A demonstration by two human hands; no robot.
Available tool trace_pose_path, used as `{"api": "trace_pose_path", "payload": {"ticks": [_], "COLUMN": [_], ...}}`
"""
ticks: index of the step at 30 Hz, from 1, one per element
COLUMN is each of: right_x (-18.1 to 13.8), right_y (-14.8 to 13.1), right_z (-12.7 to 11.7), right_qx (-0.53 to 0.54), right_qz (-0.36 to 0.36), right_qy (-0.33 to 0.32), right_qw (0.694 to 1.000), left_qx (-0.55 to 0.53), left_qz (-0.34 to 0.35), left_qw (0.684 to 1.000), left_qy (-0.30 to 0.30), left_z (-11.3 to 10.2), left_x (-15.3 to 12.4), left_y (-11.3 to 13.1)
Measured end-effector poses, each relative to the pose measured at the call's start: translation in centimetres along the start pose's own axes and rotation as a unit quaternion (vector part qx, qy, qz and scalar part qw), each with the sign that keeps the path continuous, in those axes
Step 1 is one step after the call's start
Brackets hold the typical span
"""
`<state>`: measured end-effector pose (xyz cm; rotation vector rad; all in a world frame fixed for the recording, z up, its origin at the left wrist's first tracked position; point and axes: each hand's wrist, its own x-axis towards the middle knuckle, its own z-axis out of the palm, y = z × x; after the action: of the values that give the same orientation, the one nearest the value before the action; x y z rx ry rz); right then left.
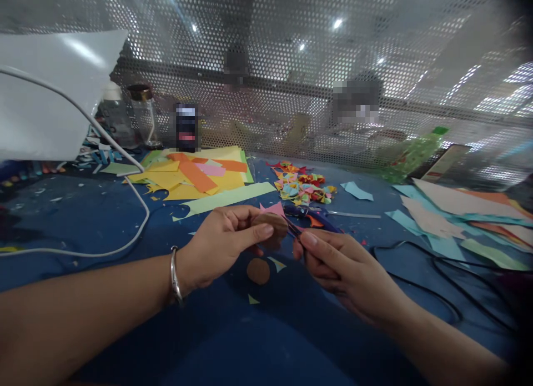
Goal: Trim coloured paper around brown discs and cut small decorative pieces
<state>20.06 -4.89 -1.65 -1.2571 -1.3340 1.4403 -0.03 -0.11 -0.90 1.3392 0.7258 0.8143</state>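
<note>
In my left hand (227, 239) a round brown cardboard piece (272, 230) is pinched between thumb and fingers. Pink paper (275, 209) shows just behind its upper edge. My right hand (337, 255) is closed around what look like small scissors (293, 229), their thin dark blades pointing left at the cardboard's right edge; the handles are mostly hidden by the fingers. On the blue table below the hands lies a brown cardboard disc (258, 271), with pale green paper scraps (253, 299) around it.
Yellow and orange paper sheets (187, 180) lie at the back left, near a heap of small colourful paper pieces (303, 186). More coloured paper (441, 214) and black cables (437, 264) are on the right. A white cable (144, 208) crosses the left; a perforated metal screen (275, 91) stands behind.
</note>
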Motion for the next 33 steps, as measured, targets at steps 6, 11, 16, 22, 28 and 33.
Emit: {"api": "trace_pose_path", "payload": {"ticks": [6,11,16,22,28,33], "right_x": [-0.21,-0.18,-0.29,-0.36,-0.13,-0.12], "right_y": [-0.08,-0.13,-0.20,-0.13,-0.07,0.05], "right_z": [0.13,0.18,0.23,0.11,-0.04,-0.12], "right_qx": [-0.014,-0.008,-0.004,-0.007,-0.007,-0.014], "right_qz": [-0.009,-0.007,-0.003,-0.003,-0.007,-0.005], "right_qy": [-0.003,-0.001,-0.001,0.001,-0.005,-0.008], "right_qw": [1.000,1.000,1.000,1.000,1.000,1.000], "left_qx": [-0.031,-0.033,-0.053,-0.053,-0.032,-0.011], "left_qz": [-0.012,-0.023,-0.022,-0.025,-0.014,-0.011], "left_qw": [0.999,0.998,0.997,0.997,0.998,0.999], "left_qy": [-0.033,-0.037,-0.053,-0.053,-0.043,-0.028], "left_z": [0.13,0.17,0.11,0.13,0.14,0.07], "left_x": [-0.14,-0.24,-0.13,-0.11,-0.09,-0.20], "left_y": [-0.35,-0.32,-0.36,-0.33,-0.12,0.02]}}
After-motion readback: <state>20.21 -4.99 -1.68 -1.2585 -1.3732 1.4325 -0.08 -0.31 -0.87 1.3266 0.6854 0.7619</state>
